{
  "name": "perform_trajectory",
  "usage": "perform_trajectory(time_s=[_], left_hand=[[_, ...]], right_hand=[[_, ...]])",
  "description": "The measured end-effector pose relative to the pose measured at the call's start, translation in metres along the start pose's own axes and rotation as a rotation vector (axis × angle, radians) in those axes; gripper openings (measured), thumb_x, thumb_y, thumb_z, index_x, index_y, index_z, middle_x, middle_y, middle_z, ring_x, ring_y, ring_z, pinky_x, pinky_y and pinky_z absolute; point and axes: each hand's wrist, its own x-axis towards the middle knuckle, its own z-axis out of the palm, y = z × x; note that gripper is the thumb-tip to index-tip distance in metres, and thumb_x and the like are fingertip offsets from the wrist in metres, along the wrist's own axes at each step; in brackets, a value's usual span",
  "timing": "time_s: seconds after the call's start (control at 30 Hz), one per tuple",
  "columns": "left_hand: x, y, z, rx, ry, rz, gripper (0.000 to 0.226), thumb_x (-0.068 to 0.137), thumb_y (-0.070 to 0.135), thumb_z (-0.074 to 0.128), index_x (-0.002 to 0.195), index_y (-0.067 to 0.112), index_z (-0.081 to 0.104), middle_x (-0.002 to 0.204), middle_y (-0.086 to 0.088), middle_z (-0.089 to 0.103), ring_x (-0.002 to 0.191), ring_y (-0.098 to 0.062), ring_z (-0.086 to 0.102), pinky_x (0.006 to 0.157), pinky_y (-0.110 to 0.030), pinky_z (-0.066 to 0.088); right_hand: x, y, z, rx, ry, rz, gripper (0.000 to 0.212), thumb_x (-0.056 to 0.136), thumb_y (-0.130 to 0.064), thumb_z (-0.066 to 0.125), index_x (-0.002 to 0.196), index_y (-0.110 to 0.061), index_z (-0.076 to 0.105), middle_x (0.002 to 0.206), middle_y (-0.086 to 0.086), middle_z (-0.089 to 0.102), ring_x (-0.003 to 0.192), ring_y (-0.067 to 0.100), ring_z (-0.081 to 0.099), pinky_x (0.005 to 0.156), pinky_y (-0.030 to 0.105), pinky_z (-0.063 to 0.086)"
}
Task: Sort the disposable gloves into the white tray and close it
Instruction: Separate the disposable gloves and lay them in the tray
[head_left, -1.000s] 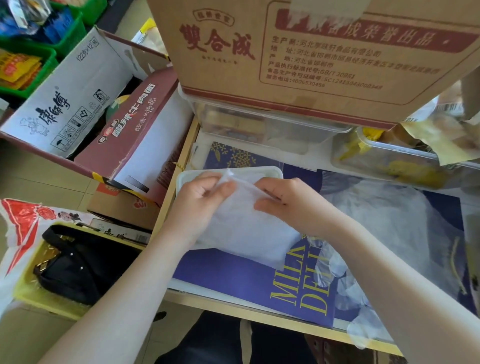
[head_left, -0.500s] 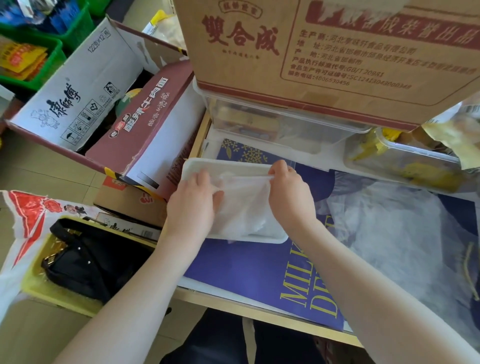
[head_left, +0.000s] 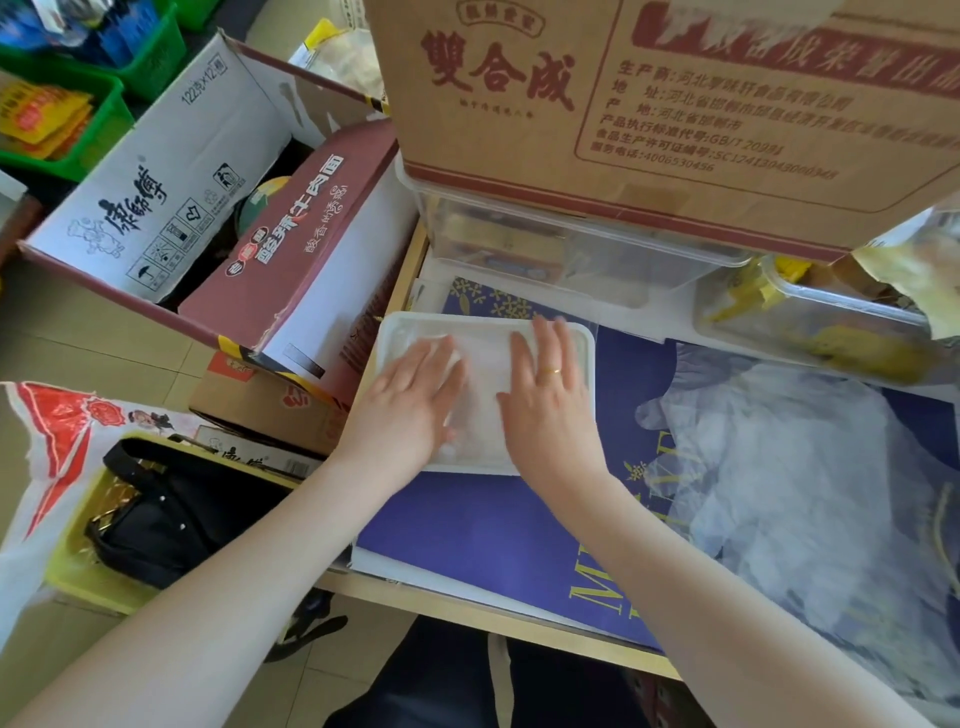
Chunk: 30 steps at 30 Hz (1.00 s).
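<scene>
The white tray lies on a blue printed sheet near the table's left edge. Folded clear disposable gloves fill the inside of it. My left hand presses flat on the gloves at the tray's left half, fingers straight. My right hand, with a gold ring, lies flat on the tray's right half, fingers pointing away from me. A loose heap of more clear gloves spreads over the blue sheet to the right. No lid for the tray is visible.
A large brown carton sits on clear plastic boxes right behind the tray. Another clear box holds yellow items at the right. Open cartons and a black bag stand on the floor to the left.
Both hands carried the folded gloves from above the blue sheet into the tray. They have let go of the pinch and now lie flat, pressing the gloves down.
</scene>
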Motion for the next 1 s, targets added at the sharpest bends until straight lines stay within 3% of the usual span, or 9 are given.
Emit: perform_trajectory(time_s=[0.1, 0.2, 0.27, 0.33, 0.43, 0.57, 0.73, 0.87, 1.0], left_hand=[[0.007, 0.003, -0.002, -0.022, -0.02, -0.022, 0.093, 0.048, 0.028, 0.089, 0.127, 0.002, 0.046, 0.136, -0.019, 0.05, 0.121, -0.036, 0.053, 0.09, -0.043, 0.05], [0.012, 0.006, -0.004, -0.047, -0.03, -0.042, 0.082, 0.064, 0.023, 0.083, 0.133, 0.0, 0.046, 0.143, -0.019, 0.04, 0.129, -0.035, 0.043, 0.099, -0.041, 0.043], [0.011, 0.004, -0.01, 0.052, -0.064, -0.023, 0.08, 0.042, 0.029, 0.092, 0.11, 0.001, 0.061, 0.112, -0.02, 0.059, 0.097, -0.034, 0.063, 0.068, -0.034, 0.055], [0.011, 0.0, -0.01, 0.081, -0.064, -0.034, 0.073, 0.029, 0.031, 0.093, 0.089, 0.004, 0.062, 0.084, -0.013, 0.057, 0.066, -0.026, 0.061, 0.044, -0.026, 0.043], [0.011, -0.002, -0.017, 0.087, -0.136, 0.012, 0.064, 0.05, 0.03, 0.088, 0.098, 0.006, 0.054, 0.085, -0.01, 0.056, 0.069, -0.026, 0.06, 0.045, -0.028, 0.039], [0.019, 0.003, -0.019, 0.074, -0.278, -0.037, 0.043, 0.091, 0.033, 0.055, 0.121, 0.011, 0.033, 0.104, -0.007, 0.059, 0.093, -0.026, 0.059, 0.061, -0.032, 0.039], [0.021, 0.016, -0.029, -0.024, -0.324, -0.118, 0.047, 0.092, 0.042, 0.046, 0.128, 0.014, 0.033, 0.105, -0.003, 0.06, 0.09, -0.024, 0.06, 0.065, -0.033, 0.047], [0.025, 0.054, -0.054, -0.172, -0.138, -0.002, 0.039, 0.095, 0.044, 0.041, 0.126, 0.019, 0.04, 0.111, 0.001, 0.061, 0.093, -0.024, 0.059, 0.068, -0.031, 0.042], [0.039, 0.097, -0.061, -0.317, -0.018, 0.157, 0.029, 0.097, 0.037, 0.039, 0.114, 0.018, 0.053, 0.105, 0.002, 0.064, 0.093, -0.026, 0.057, 0.065, -0.029, 0.034]], right_hand=[[-0.005, -0.01, 0.007, 0.005, -0.11, -0.157, 0.071, 0.055, -0.013, 0.084, 0.121, -0.006, 0.059, 0.118, 0.015, 0.06, 0.101, 0.032, 0.062, 0.076, 0.033, 0.053], [0.002, -0.009, 0.005, 0.066, -0.344, -0.104, 0.072, 0.077, -0.007, 0.069, 0.139, -0.012, 0.034, 0.132, 0.011, 0.041, 0.112, 0.032, 0.049, 0.076, 0.036, 0.049], [0.007, 0.001, 0.009, 0.031, -0.381, -0.064, 0.054, 0.085, -0.005, 0.058, 0.132, -0.012, 0.033, 0.131, 0.01, 0.034, 0.113, 0.032, 0.046, 0.073, 0.036, 0.045], [0.009, 0.011, 0.006, -0.062, -0.43, -0.134, 0.042, 0.084, -0.005, 0.056, 0.123, -0.01, 0.041, 0.124, 0.01, 0.041, 0.106, 0.032, 0.052, 0.078, 0.035, 0.041], [0.006, 0.03, 0.005, -0.325, -0.321, -0.346, 0.032, 0.059, -0.015, 0.075, 0.09, -0.015, 0.066, 0.085, 0.004, 0.063, 0.077, 0.024, 0.063, 0.102, 0.042, 0.037], [0.008, 0.061, -0.008, -0.464, -0.475, -0.402, 0.031, 0.078, -0.033, 0.067, 0.105, -0.019, 0.063, 0.101, -0.002, 0.062, 0.122, 0.023, 0.046, 0.108, 0.051, -0.018], [-0.01, 0.067, -0.013, -0.349, -0.215, -0.333, 0.02, 0.053, -0.036, 0.082, 0.068, -0.029, 0.071, 0.082, -0.01, 0.068, 0.109, 0.022, 0.061, 0.106, 0.054, 0.026], [-0.038, 0.095, -0.019, 0.213, 0.107, -0.105, 0.022, 0.082, -0.025, 0.05, 0.087, -0.014, 0.068, 0.105, 0.005, 0.065, 0.097, 0.031, 0.061, 0.089, 0.039, 0.043], [-0.081, 0.158, -0.017, 0.323, 0.059, 0.305, 0.025, 0.085, -0.017, 0.051, 0.104, -0.005, 0.063, 0.116, 0.015, 0.06, 0.101, 0.035, 0.054, 0.081, 0.039, 0.045]])
